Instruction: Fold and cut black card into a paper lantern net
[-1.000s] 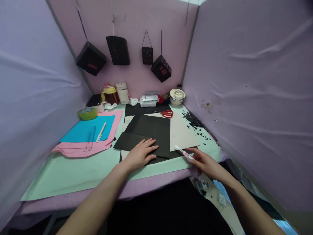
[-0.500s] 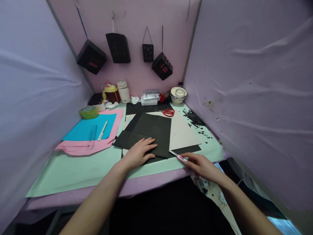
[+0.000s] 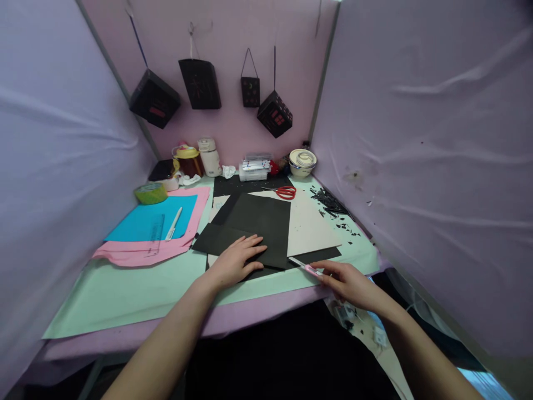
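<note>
Left hand (image 3: 239, 260) lay spread, pinning the card (image 3: 266, 219), while the right's grip (image 3: 343, 280) pinched the knife (image 3: 308, 268), seemingly best kept low.

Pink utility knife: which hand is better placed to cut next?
Probably the right hand: it holds the pink utility knife, tip near the overlapping black sheets. The left hand lies flat on those sheets.

Papercraft booth, small. Enclosing you: lilac cloth walls (image 3: 416, 166), left and right; one pink back wall (image 3: 233, 33). Hanging ahead of you: four black boxes (image 3: 275, 114), patterned. On your surface (image 3: 145, 294): black sheets (image 3: 262, 216), one blue sheet (image 3: 141, 222), red-handled scissors (image 3: 286, 193), clear ruler (image 3: 156, 230), heaped black offcuts (image 3: 328, 201).
</note>
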Action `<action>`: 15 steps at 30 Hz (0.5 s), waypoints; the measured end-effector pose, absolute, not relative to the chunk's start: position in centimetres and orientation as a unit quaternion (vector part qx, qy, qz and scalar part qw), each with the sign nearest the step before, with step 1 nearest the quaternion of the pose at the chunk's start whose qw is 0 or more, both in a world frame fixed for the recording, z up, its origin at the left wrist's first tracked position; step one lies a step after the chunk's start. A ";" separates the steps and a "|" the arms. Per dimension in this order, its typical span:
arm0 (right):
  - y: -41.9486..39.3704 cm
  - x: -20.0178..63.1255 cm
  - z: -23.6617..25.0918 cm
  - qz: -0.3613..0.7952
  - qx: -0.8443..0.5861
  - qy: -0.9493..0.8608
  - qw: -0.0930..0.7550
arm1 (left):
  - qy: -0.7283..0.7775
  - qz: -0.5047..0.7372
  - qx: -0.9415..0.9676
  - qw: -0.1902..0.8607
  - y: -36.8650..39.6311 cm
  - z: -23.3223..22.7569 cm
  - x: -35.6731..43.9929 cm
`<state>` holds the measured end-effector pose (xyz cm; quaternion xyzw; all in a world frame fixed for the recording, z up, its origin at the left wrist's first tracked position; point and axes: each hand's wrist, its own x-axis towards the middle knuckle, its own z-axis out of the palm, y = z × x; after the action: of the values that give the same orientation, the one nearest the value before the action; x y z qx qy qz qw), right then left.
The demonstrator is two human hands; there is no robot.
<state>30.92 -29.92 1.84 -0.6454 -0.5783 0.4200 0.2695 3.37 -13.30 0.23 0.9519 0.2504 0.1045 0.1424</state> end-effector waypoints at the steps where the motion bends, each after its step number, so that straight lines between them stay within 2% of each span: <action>1: -29.9 30.9 1.8 0.423 -0.645 -0.578 0.267 | 0.250 0.104 0.952 0.144 -13.3 0.2 3.4; 10: -29.5 30.0 2.2 0.435 -0.635 -0.596 0.229 | 0.246 0.105 0.953 0.145 -13.2 0.1 3.3; 15: -27.9 31.1 2.9 0.353 -0.608 -0.679 0.211 | 0.274 0.089 0.951 0.112 -13.3 0.5 4.6</action>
<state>31.06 -27.86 2.90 -0.6080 -0.6793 0.3527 0.2108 4.64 -13.28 0.48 0.9511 0.2738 0.0891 0.1122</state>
